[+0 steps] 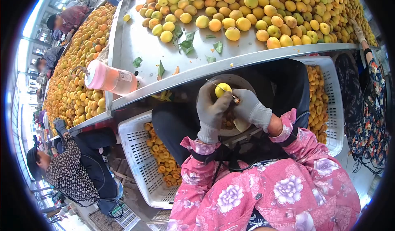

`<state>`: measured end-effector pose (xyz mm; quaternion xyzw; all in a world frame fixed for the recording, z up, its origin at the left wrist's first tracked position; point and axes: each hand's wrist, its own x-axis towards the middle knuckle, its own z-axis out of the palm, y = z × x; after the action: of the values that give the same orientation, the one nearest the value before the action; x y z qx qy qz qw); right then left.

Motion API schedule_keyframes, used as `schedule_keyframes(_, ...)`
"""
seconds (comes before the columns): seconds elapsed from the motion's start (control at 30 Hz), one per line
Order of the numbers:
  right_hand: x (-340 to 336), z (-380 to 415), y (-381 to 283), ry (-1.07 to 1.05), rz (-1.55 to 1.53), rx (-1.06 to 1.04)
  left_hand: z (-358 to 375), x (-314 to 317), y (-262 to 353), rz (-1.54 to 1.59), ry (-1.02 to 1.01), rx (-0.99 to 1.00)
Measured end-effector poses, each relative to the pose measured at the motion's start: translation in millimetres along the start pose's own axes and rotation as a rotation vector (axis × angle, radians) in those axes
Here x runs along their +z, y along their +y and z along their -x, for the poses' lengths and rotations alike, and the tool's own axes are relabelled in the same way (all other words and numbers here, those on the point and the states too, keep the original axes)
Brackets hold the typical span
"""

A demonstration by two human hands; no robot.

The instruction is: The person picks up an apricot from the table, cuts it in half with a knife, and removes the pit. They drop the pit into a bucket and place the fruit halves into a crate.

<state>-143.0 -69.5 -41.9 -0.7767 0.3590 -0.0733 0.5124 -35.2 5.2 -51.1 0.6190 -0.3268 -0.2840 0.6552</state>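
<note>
My left hand (210, 112), in a grey work glove, is closed around a yellow apricot (222, 89). My right hand (249, 105), gloved too, grips a small knife (235, 99); its thin blade lies against the fruit and its tip sticks out past the far side. Most of the knife's handle is hidden by the fingers. Both hands are close together over a round bucket (245, 81) between my knees, whose contents are largely hidden.
White crates of halved apricots stand at my left (135, 148) and right (334, 95). Ahead, a metal table (135, 38) bears heaped apricots (288, 9), loose leaves (186, 46) and a pink-lidded bottle (119, 81) at its edge. Co-workers sit on the left; another person's arm (365, 50) reaches in at right.
</note>
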Motion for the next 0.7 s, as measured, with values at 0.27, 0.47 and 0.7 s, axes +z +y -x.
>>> schedule_keyframes(0.27, 7, 0, 9, 0.036, 0.034, -0.011, 4, 6, -3, 0.172, 0.017, -0.183)
schedule_keyframes(0.47, -7, -5, 7, -0.296, -0.048, 0.077, 7, 1, 4, -0.279, -0.041, 0.001)
schedule_keyframes(0.7, -3, 8, 21, -0.468, -0.516, -0.26, 11, 2, 7, -0.228, 0.029, 0.035)
